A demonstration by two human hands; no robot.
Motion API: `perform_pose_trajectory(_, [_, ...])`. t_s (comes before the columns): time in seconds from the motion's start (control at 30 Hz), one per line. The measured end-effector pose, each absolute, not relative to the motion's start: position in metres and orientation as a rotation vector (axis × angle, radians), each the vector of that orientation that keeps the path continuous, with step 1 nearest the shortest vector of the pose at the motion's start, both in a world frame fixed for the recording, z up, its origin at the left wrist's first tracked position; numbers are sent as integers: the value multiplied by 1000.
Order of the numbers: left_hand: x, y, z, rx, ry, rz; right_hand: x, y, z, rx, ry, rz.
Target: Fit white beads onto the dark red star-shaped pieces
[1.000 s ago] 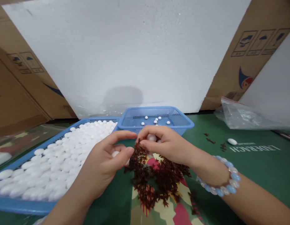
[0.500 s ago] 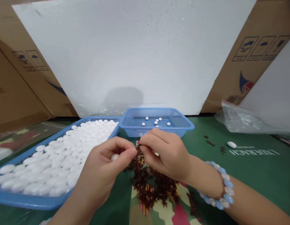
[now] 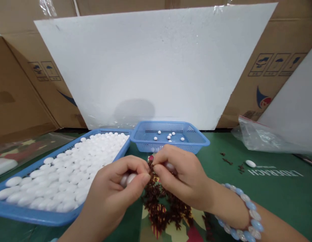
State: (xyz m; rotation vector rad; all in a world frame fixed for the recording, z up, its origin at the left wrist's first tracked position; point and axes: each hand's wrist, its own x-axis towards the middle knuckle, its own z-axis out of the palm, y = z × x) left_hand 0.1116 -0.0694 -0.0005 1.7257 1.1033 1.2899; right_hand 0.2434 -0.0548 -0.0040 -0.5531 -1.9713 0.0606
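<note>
My left hand (image 3: 123,191) is closed around small white egg-shaped pieces (image 3: 131,178); two show between the thumb and curled fingers. Its thumb and index tip meet near the fingertips of my right hand (image 3: 182,174). That hand is closed in a pinch, and something pale and rounded (image 3: 170,167) shows inside its curled fingers, too hidden to identify. Beneath both hands spreads a loose pile of dark brown, jagged bits (image 3: 163,211), on a patterned sheet (image 3: 176,232). What lies exactly between the fingertips is too small to make out.
At left stands a blue tray (image 3: 42,218) full of white egg-shaped pieces. A blue mesh basket (image 3: 168,148) beyond my hands holds several. On the green surface at right lie a single white piece (image 3: 251,163) and brown bits (image 3: 227,161). A clear plastic bag (image 3: 261,137) is behind them.
The view has tilted up slightly, so everything sits lower. My hands remain close together; more of the white pieces shows in my left hand, and the right fingers have shifted slightly.
</note>
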Motion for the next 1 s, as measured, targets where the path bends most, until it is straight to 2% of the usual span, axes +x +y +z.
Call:
perform_pose_trajectory(0.4, [109, -68, -8, 1659, 931, 1050, 254, -48, -2, -494, -2209, 468])
perform_pose_trajectory(0.53, [110, -73, -10, 1589, 934, 964, 253, -51, 1, -449, -2302, 381])
perform_pose_trajectory(0.67, [113, -82, -10, 1514, 944, 1037, 249, -52, 0, -332, -2226, 242])
perform_pose_trajectory(1.0, [110, -76, -16, 1931, 815, 1225, 242, -54, -7, -288, -2034, 153])
